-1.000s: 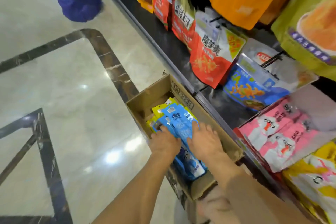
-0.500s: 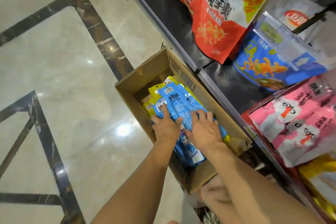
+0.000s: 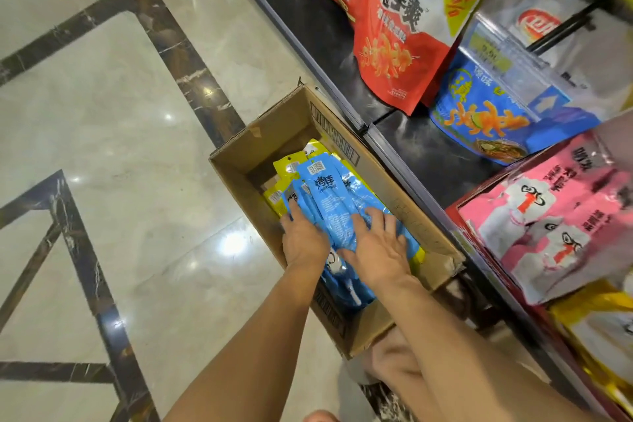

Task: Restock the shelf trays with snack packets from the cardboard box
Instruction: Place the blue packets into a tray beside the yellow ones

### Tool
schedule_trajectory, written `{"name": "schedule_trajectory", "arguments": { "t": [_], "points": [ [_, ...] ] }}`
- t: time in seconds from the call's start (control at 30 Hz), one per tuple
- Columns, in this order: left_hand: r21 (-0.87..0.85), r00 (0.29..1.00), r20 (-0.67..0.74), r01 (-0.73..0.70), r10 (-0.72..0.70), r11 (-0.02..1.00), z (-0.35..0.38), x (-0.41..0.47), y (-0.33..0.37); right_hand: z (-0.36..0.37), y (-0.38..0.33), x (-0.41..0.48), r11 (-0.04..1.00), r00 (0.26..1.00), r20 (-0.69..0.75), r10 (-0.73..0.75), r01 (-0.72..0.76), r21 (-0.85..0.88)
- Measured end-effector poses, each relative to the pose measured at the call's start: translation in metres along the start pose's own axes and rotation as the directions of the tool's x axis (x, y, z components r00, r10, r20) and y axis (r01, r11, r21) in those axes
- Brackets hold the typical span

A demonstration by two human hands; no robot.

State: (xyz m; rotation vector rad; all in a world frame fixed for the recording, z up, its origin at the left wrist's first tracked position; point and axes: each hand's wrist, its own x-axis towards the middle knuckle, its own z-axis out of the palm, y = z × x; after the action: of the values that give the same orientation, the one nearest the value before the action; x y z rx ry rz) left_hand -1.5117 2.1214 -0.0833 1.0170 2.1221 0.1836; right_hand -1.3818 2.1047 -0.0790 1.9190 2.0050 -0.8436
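Observation:
An open cardboard box (image 3: 239,178) stands on the floor against the shelf base. It holds a stack of long blue snack packets (image 3: 329,195) lying over yellow packets (image 3: 286,164). My left hand (image 3: 303,240) grips the stack's left edge, thumb on top. My right hand (image 3: 376,247) presses flat on the blue packets with its fingers spread. To the right, a red shelf tray (image 3: 457,211) carries pink packets (image 3: 561,216).
The dark shelf ledge (image 3: 394,147) runs along the box's right side. Above it hang a red bag (image 3: 394,44) and a blue bag (image 3: 479,113). Gold packets (image 3: 599,329) lie at the lower right. Polished marble floor (image 3: 120,147) spreads to the left. My knee (image 3: 394,356) is behind the box.
The view has dropped and closed in on the box. Both hands stayed on the blue packets; the right hand's fingers have spread wider across the stack.

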Motion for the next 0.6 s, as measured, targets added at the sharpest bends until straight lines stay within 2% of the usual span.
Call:
{"name": "schedule_trajectory", "arguments": {
  "t": [0.13, 0.27, 0.43, 0.6],
  "points": [
    [-0.109, 0.999, -0.035, -0.012, 0.008, 0.994, -0.005, -0.004, -0.002, 0.01, -0.011, -0.008, 0.998, 0.994, -0.087, 0.064, -0.065, -0.016],
    [-0.125, 0.996, -0.08, -0.036, 0.026, 0.992, -0.013, -0.016, 0.002, 0.008, -0.015, -0.013, 0.979, 0.985, -0.058, 0.162, -0.153, 0.136],
    [-0.137, 0.977, -0.15, -0.172, 0.151, 0.976, -0.027, -0.029, 0.003, -0.012, -0.011, -0.016, 0.908, 0.993, 0.01, 0.114, -0.109, 0.405],
    [-0.2, 0.945, -0.175, -0.309, 0.277, 0.93, -0.049, -0.04, -0.001, -0.033, -0.01, -0.025, 0.848, 0.994, -0.016, 0.111, -0.086, 0.523]
  ]
}}
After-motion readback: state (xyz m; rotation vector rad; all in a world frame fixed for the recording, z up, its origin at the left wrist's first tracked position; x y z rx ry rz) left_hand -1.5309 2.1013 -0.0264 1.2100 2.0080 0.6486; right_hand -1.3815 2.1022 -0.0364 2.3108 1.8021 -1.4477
